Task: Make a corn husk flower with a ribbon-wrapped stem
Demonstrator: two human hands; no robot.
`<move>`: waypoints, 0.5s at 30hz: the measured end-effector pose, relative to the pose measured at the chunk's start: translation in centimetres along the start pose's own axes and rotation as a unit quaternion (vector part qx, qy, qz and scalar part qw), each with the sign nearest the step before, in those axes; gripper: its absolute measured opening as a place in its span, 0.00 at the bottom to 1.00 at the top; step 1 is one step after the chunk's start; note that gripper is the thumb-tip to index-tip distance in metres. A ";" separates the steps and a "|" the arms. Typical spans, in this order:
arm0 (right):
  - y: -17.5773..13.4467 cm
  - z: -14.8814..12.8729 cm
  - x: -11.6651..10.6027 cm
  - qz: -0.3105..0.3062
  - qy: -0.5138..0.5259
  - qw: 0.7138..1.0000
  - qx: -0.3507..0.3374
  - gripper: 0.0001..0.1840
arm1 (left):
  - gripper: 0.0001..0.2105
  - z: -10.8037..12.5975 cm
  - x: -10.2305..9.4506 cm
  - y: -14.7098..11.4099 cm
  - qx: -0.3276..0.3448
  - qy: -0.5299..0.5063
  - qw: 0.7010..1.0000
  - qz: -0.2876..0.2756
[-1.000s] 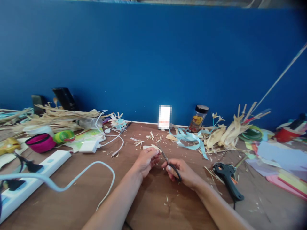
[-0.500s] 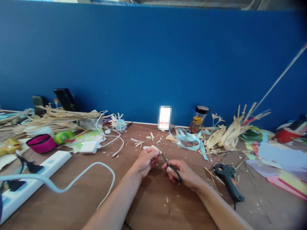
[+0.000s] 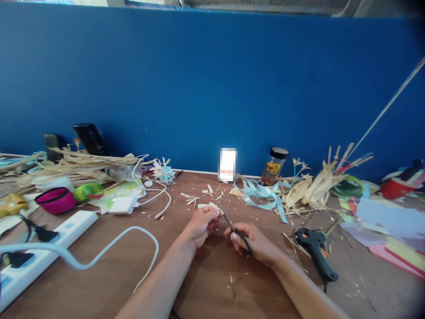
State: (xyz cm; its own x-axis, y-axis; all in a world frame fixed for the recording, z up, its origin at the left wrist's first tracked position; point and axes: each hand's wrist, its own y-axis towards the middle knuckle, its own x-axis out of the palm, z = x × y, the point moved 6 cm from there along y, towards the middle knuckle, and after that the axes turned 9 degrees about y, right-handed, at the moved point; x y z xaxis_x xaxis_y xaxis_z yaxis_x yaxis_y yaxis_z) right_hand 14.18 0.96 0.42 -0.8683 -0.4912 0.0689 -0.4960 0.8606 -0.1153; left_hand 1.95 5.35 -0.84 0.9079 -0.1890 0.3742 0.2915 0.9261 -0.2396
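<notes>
Over the middle of the brown table, my left hand (image 3: 205, 225) is closed in a pinch on a pale piece of corn husk (image 3: 203, 205). My right hand (image 3: 249, 239) is closed around the dark handles of a pair of scissors (image 3: 227, 217). The scissor blades point up and left, with their tips at the husk beside my left fingertips. Whether the blades touch the husk, I cannot tell. Small husk clippings (image 3: 209, 190) lie scattered on the table behind my hands.
Right of my hands lie a black glue gun (image 3: 317, 252), light blue ribbon (image 3: 265, 197), a lidded jar (image 3: 274, 166) and a husk bundle (image 3: 308, 190). Coloured paper (image 3: 385, 217) is at far right. Leftward are a white power strip (image 3: 79, 221), a pale cable (image 3: 109, 246) and dried husks (image 3: 89, 157).
The view has shifted very slightly. Both hands, the husk and the scissors stay in nearly the same place.
</notes>
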 end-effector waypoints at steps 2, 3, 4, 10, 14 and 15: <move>0.0 0.0 0.0 0.001 -0.002 1.000 -0.001 0.21 | 0.06 0.0 0.0 0.0 -0.001 0.001 1.000 0.003; 0.0 0.0 0.0 0.002 -0.003 1.000 0.000 0.21 | 0.06 0.0 0.0 0.0 -0.001 0.001 1.000 0.003; 0.0 0.0 0.0 0.003 -0.005 1.000 0.001 0.21 | 0.06 0.0 0.0 0.0 -0.002 0.001 1.000 0.003; 0.0 0.1 -0.1 0.010 -0.010 1.000 -0.001 0.21 | 0.06 0.0 0.0 0.1 0.002 -0.001 1.000 0.000; 0.0 0.2 0.0 0.005 -0.004 1.000 -0.008 0.21 | 0.06 0.0 0.0 0.1 0.006 -0.002 1.000 -0.005; 0.1 0.1 0.0 0.005 -0.002 1.000 -0.010 0.21 | 0.06 0.0 0.0 0.1 0.006 -0.001 1.000 -0.003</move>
State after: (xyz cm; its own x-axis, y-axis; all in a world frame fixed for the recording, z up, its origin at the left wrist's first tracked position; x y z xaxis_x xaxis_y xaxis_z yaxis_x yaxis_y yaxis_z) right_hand 14.14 0.98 0.27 -0.8729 -0.4836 0.0645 -0.4878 0.8676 -0.0966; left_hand 2.01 5.47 -0.88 0.9053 -0.1948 0.3775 0.2944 0.9283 -0.2270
